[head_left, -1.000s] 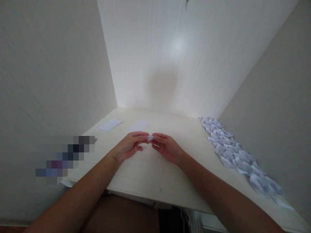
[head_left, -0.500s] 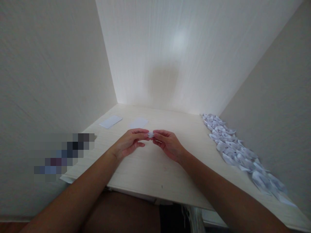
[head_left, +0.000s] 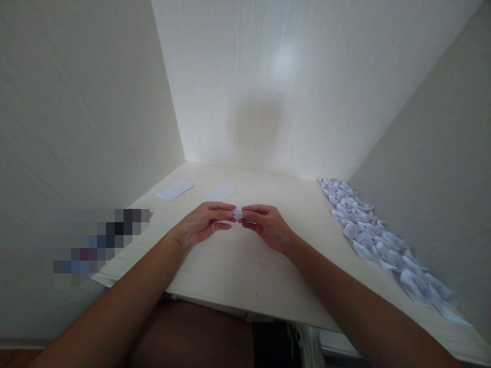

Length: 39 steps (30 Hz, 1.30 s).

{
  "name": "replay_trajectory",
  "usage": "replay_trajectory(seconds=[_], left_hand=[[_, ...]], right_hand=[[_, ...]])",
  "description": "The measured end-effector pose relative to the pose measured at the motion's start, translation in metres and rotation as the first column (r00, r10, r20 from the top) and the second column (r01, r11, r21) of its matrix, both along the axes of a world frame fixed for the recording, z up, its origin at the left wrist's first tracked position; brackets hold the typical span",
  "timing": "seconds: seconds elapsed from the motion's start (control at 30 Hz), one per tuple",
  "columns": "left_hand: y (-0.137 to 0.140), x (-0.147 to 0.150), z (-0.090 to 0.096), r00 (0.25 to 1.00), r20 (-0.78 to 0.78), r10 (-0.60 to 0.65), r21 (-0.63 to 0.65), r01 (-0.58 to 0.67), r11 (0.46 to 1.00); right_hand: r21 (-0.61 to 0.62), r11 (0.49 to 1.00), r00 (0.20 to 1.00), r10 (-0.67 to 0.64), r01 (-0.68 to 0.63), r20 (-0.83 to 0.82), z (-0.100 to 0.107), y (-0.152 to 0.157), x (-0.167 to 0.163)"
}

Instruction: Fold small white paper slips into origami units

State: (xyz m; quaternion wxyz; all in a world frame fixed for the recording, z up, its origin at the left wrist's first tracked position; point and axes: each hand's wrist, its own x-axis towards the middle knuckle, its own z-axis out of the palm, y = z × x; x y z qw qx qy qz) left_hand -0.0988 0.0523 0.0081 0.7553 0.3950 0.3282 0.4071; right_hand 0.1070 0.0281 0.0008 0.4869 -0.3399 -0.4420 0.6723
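White paper (head_left: 238, 215) — in both hands (head_left: 204, 221) (head_left: 269, 223)

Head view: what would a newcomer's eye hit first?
Probably the long heap of folded-looking white pieces running along the right side of the table, beside the wall. Then the centre, where the left hand and right hand pinch one small pale piece between them. At lower left, a pixelated patch hides what lies there.

A pale tabletop (head_left: 230, 278) bears a white slip (head_left: 175, 189), a fainter sheet (head_left: 219, 192) and, along its right side, heaped white pieces (head_left: 368, 237).
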Motion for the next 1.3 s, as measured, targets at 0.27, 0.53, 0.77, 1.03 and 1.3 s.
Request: replay_trajectory(seconds=[0.27, 0.53, 0.77, 1.03, 1.3], left_hand=[[0.0, -0.003, -0.001, 0.997, 0.014, -0.073, 0.032, 0.073, 0.997], [0.001, -0.006, -0.002, 0.986, -0.043, -0.16, 0.07, 0.162, 0.984], [0.003, -0.01, 0.0, 0.976, -0.088, -0.198, 0.125, 0.208, 0.97], [0.003, -0.013, 0.0, 0.955, -0.135, -0.265, 0.128, 0.282, 0.951], [0.002, -0.013, -0.001, 0.941, -0.172, -0.293, 0.106, 0.313, 0.944]], right_hand=[[0.004, 1.0, 1.0, 0.025, -0.025, -0.002, 0.001, -0.002, 0.0], [0.021, 0.998, 0.997, 0.052, -0.053, 0.051, 0.001, -0.002, 0.001], [0.106, 0.994, 0.995, 0.005, -0.016, 0.104, 0.001, -0.001, -0.001], [0.07, 0.993, 0.984, 0.083, -0.095, 0.16, 0.004, -0.005, 0.0], [-0.11, 0.974, 0.972, 0.209, -0.197, 0.103, 0.003, -0.005, 0.002]])
